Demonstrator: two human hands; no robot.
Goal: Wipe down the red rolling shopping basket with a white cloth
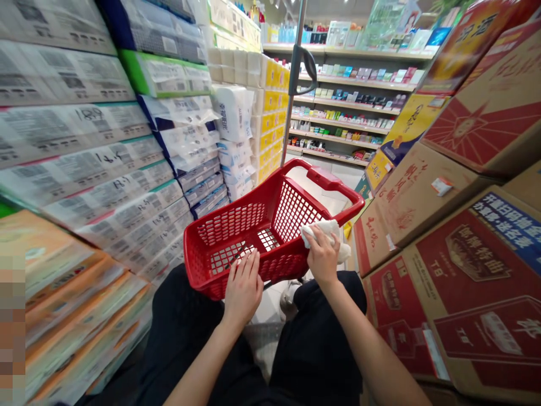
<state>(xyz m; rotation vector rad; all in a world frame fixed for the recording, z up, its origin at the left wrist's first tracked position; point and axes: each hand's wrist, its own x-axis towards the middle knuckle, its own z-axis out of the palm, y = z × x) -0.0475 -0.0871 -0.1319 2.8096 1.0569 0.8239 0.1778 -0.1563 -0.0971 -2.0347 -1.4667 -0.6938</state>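
A red plastic shopping basket (236, 223) with perforated walls stands tilted in front of my knees. Its thick red handle (325, 179) is at the far right end. My left hand (244, 285) lies on the near side of the basket, fingers stretched out and close together, their tips at the rim. In my right hand (323, 256) is a white cloth (332, 228), pressed against the basket's right near corner by the handle. Some of the cloth hangs down past my fingers. The basket's underside is mostly hidden.
Stacked tissue packs (105, 141) rise on the left, with orange packs (63, 316) below. Cardboard cartons (465, 254) crowd the right side. Behind the basket rises a metal pole (301, 22) with a dark grip (296, 70). Stocked shelves (350, 104) span the back.
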